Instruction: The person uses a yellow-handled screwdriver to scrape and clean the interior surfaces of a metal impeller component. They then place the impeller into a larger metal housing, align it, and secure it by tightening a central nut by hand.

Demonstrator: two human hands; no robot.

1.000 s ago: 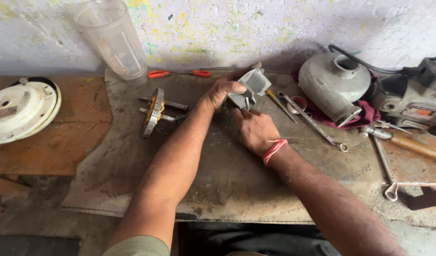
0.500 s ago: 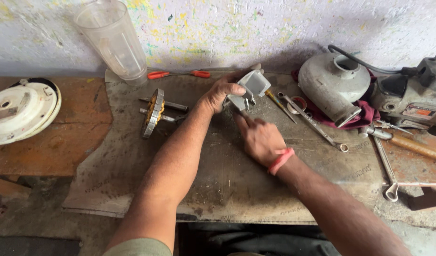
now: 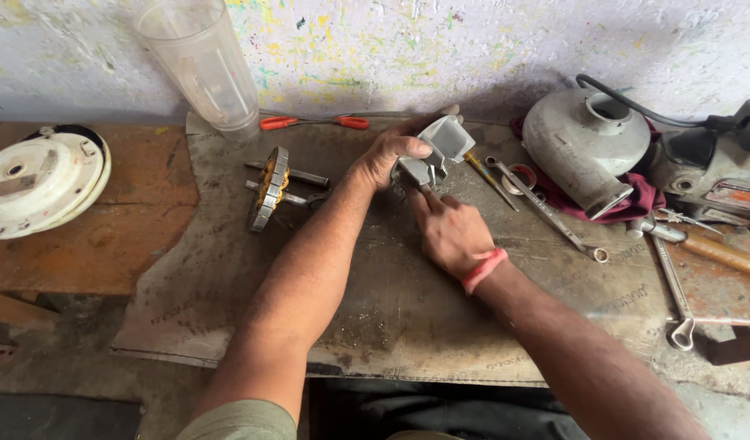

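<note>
My left hand grips a small grey metal part, a boxy housing, at the back middle of the worn sheet covering the bench. My right hand, with a red band at the wrist, lies just in front of it with its fingertips pressed against the part's lower side. Whether those fingers pinch anything small is hidden. A motor rotor on a shaft lies to the left of my left hand.
A clear plastic jar stands at the back left, red-handled pliers beside it. A white round cover sits far left. Right side: a grey motor housing on a red cloth, spanners, a screwdriver, another machine.
My right hand has shifted slightly down and right along the part, its wrist turning. My left hand keeps its hold on the grey part.
</note>
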